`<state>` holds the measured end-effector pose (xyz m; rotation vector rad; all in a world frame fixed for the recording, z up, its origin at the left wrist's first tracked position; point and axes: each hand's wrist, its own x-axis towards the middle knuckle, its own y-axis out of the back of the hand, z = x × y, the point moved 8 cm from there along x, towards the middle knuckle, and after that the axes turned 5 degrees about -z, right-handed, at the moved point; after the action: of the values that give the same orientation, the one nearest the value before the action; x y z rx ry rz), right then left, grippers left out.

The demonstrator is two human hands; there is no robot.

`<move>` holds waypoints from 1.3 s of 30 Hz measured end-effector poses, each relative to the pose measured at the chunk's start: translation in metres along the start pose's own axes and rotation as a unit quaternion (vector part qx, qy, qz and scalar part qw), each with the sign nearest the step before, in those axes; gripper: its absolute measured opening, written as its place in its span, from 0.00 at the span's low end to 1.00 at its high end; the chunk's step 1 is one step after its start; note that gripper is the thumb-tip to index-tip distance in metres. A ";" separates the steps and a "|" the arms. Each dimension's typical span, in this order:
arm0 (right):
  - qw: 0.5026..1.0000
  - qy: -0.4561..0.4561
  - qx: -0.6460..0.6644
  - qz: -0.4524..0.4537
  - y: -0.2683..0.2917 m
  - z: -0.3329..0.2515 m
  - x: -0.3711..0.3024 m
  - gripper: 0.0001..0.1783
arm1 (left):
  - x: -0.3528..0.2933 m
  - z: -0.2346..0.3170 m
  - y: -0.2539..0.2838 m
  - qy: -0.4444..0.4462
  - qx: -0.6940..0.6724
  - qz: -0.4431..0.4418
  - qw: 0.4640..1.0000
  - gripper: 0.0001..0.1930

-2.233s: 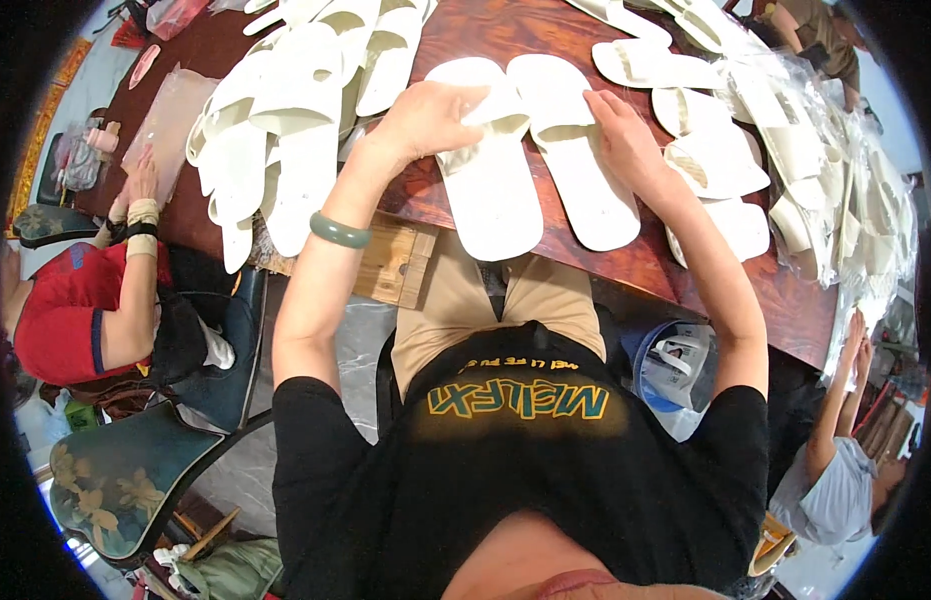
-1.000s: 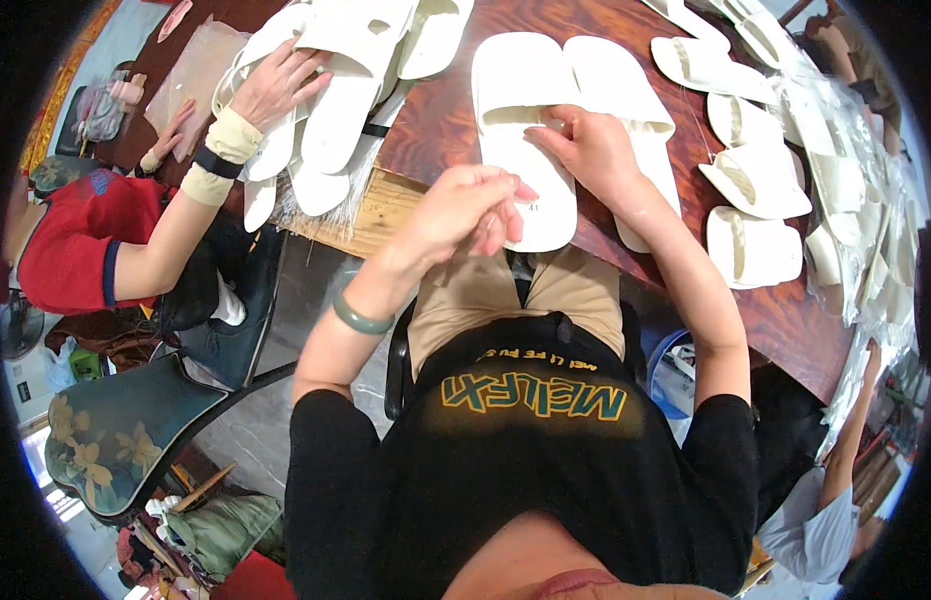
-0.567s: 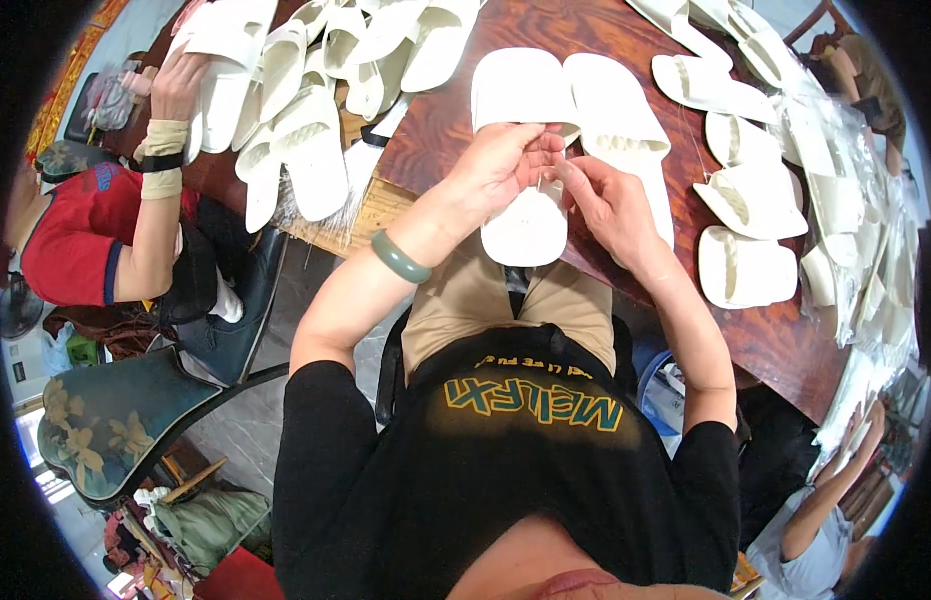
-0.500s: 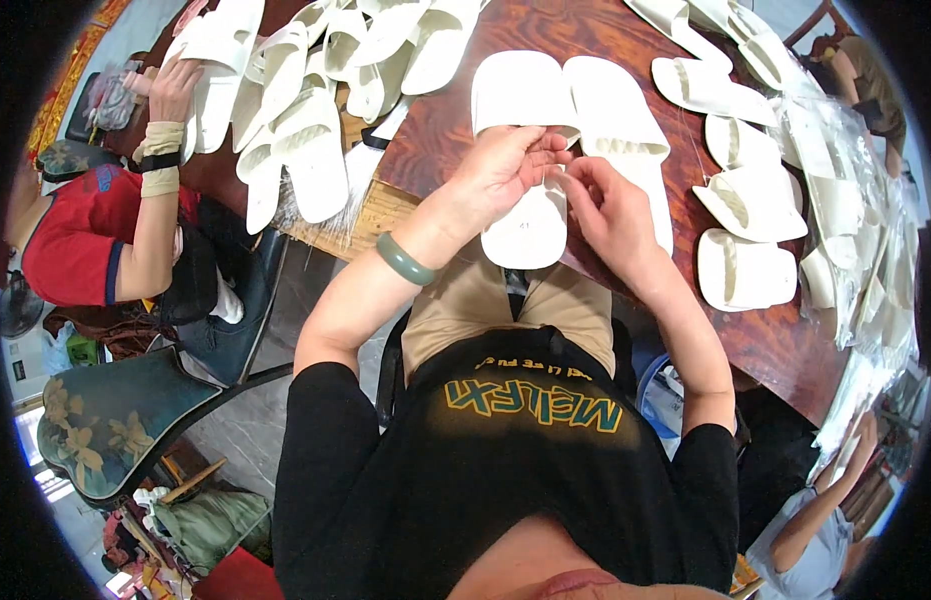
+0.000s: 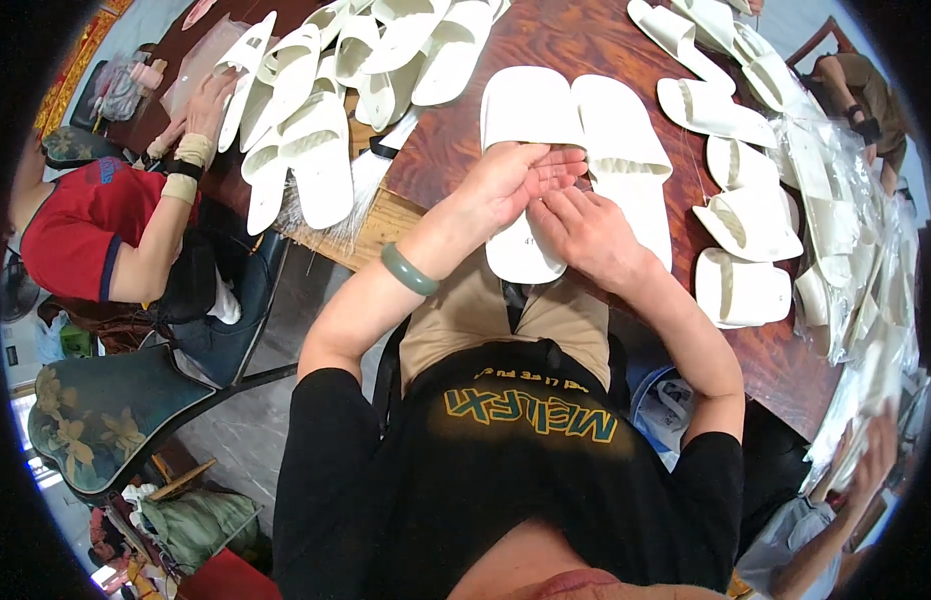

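Note:
A pair of white slide slippers, a left slipper and a right slipper, lies side by side at the table edge before me. My left hand rests over the left slipper's strap opening, its fingers stretched out and the palm partly turned up. Against that palm my right hand presses its bent, closed fingers, above the left slipper's footbed. Whatever the right fingertips pinch is hidden or too thin to make out. A green bangle circles my left wrist.
More white slippers are heaped at the left beside a bundle of thin white strands. Slippers line the right side near clear plastic bags. A co-worker in a red shirt handles slippers at left; other people show at right.
My right hand has turned and moved from a raised pinch to lie against my left palm. At left, the co-worker's hands have shifted, and a clear bag shows there.

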<state>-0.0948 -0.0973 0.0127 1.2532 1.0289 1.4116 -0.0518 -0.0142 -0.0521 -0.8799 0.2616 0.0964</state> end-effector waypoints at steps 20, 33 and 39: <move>0.975 -0.155 0.044 0.152 -0.013 0.043 -0.008 0.11 | 0.051 0.134 0.007 -0.150 0.751 0.178 0.618 0.18; 0.847 -0.137 0.434 0.275 0.013 0.045 -0.032 0.08 | 0.112 0.116 0.018 -0.281 0.666 0.072 0.687 0.08; 0.846 -0.217 0.421 0.244 0.006 0.051 -0.054 0.07 | 0.110 0.082 -0.011 -0.203 0.600 -0.083 0.770 0.10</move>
<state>-0.0437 -0.1517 0.0142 2.4967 1.0727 0.9143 0.0718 0.0391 -0.0236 0.4220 -0.1852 -0.0574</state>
